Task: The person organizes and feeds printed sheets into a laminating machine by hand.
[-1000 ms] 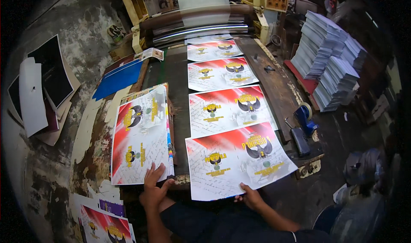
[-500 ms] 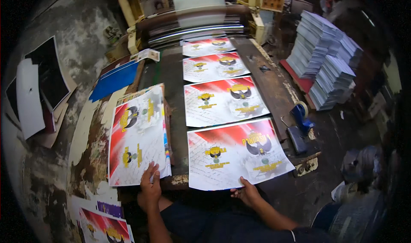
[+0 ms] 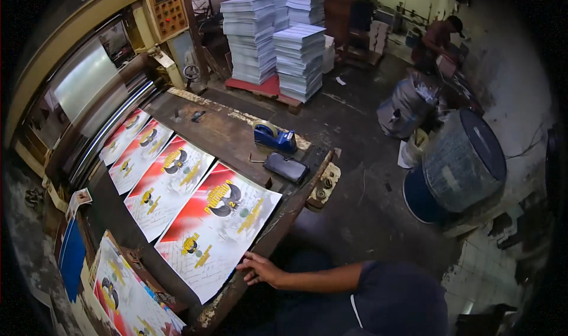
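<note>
Right hand [image 3: 260, 269] rests on near corner of nearest sheet [image 3: 218, 229], fingers spread flat, steadying it at bench [image 3: 236, 132] edge. Left hand out of view. Three more sheets [image 3: 151, 164] lie in row toward machine [image 3: 89, 81].

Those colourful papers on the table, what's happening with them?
A person's right hand rests on the near edge of the closest printed sheet. More sheets like it lie in a row running up to a big printing machine. Another pile of prints sits off to one side. The left hand is out of view. Tall paper stacks stand on the floor behind.
</note>
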A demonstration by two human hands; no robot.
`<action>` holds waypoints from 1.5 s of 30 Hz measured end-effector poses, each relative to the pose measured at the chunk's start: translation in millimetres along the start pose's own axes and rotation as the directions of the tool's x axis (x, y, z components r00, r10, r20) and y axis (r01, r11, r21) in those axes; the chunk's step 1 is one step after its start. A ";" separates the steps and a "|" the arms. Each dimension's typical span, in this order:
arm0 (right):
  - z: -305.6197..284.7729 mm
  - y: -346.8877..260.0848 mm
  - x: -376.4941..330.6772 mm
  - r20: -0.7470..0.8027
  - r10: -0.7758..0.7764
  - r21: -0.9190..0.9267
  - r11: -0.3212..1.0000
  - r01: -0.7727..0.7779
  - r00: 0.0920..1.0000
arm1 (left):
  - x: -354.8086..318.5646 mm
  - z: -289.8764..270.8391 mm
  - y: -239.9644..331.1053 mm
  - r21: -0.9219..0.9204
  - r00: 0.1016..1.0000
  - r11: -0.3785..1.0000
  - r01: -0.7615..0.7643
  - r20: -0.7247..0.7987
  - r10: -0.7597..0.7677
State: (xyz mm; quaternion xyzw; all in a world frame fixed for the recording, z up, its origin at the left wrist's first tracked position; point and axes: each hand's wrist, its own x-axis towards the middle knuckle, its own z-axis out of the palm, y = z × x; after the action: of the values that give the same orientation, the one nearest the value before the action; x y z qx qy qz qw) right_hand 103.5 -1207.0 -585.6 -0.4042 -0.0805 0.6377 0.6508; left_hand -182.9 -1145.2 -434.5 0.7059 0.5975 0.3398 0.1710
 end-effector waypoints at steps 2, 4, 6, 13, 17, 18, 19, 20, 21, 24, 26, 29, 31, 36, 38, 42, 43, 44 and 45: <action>-2.0 4.3 -1.2 -0.028 -0.036 -0.011 0.999 0.036 0.999 | -1.3 4.0 -30.4 0.047 0.986 0.984 0.169 -0.014 -0.169; -6.9 10.8 2.4 -0.017 -0.042 -0.008 0.999 0.042 0.999 | -1.3 19.2 -57.0 -0.065 0.989 0.987 0.147 0.005 -0.147; -12.8 17.5 1.9 0.007 -0.041 -0.038 0.998 0.041 0.999 | -3.3 32.6 -88.7 -0.275 0.995 0.957 0.093 0.050 -0.083; -32.8 26.5 -1.4 0.177 0.035 -0.097 0.995 -0.018 0.984 | -51.8 22.6 -39.3 -0.184 0.978 0.969 -0.162 0.099 0.182; -31.2 23.6 -4.9 0.358 0.059 -0.066 0.997 -0.038 0.932 | -70.8 31.4 -27.9 -0.103 0.920 0.944 -0.314 0.211 0.329; -32.1 24.2 -5.3 0.422 0.053 -0.052 0.998 -0.034 0.905 | -74.4 34.7 -25.8 -0.073 0.888 0.925 -0.372 0.263 0.378; -37.7 27.6 -3.7 0.429 0.067 -0.059 0.997 -0.046 0.901 | -77.3 38.7 -22.0 -0.065 0.895 0.930 -0.361 0.257 0.365; -44.6 33.6 -0.1 0.392 0.114 -0.078 0.993 -0.091 0.913 | -79.4 42.5 -18.3 -0.050 0.869 0.917 -0.396 0.303 0.392; -50.5 40.1 3.2 0.352 0.159 -0.094 0.987 -0.134 0.922 | -79.5 45.5 -15.0 -0.039 0.837 0.900 -0.433 0.352 0.418; -74.2 59.4 6.4 0.269 0.173 -0.096 0.984 -0.152 0.947 | -71.8 65.8 -2.9 -0.095 0.883 0.915 -0.391 0.244 0.402; -86.0 70.8 2.8 0.208 0.196 -0.057 0.980 -0.188 0.958 | -54.2 85.9 4.1 -0.152 0.930 0.931 -0.333 0.110 0.351; -107.8 79.9 -9.8 0.138 0.280 -0.091 0.959 -0.269 0.950 | 5.5 144.7 -3.5 -0.195 0.974 0.960 -0.202 0.061 0.217; -119.9 85.4 -17.9 0.138 0.329 -0.138 0.941 -0.311 0.934 | 54.6 196.9 -27.7 -0.151 0.996 0.985 -0.087 -0.035 0.083; -117.8 93.2 -32.0 0.225 0.392 -0.162 0.918 -0.363 0.892 | 158.8 258.4 -99.1 0.071 0.921 0.924 0.376 -0.137 -0.365; -111.2 81.6 -35.6 0.253 0.432 -0.153 0.902 -0.405 0.866 | 186.6 270.8 -115.2 0.187 0.881 0.866 0.464 -0.193 -0.431; -110.9 77.9 -34.6 0.278 0.444 -0.109 0.895 -0.432 0.852 | 223.6 282.9 -130.6 0.109 0.927 0.925 0.365 -0.140 -0.349; -108.7 75.9 -32.9 0.276 0.449 -0.110 0.893 -0.436 0.850 | 232.0 281.8 -129.2 0.074 0.937 0.935 0.347 -0.051 -0.344; -104.5 72.3 -29.7 0.273 0.447 -0.111 0.894 -0.433 0.852 | 241.1 278.7 -128.4 0.067 0.935 0.933 0.354 0.011 -0.355; -99.9 69.0 -25.4 0.284 0.441 -0.096 0.897 -0.432 0.851 | 248.9 276.8 -127.0 0.081 0.938 0.936 0.343 0.009 -0.345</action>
State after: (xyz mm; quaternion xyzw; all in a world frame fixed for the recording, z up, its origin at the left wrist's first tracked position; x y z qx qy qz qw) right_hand 108.3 -1281.7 -684.6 -0.3203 -0.0932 0.8210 0.4634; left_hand -72.2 -831.8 -644.9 0.6004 0.7227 0.2728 0.2067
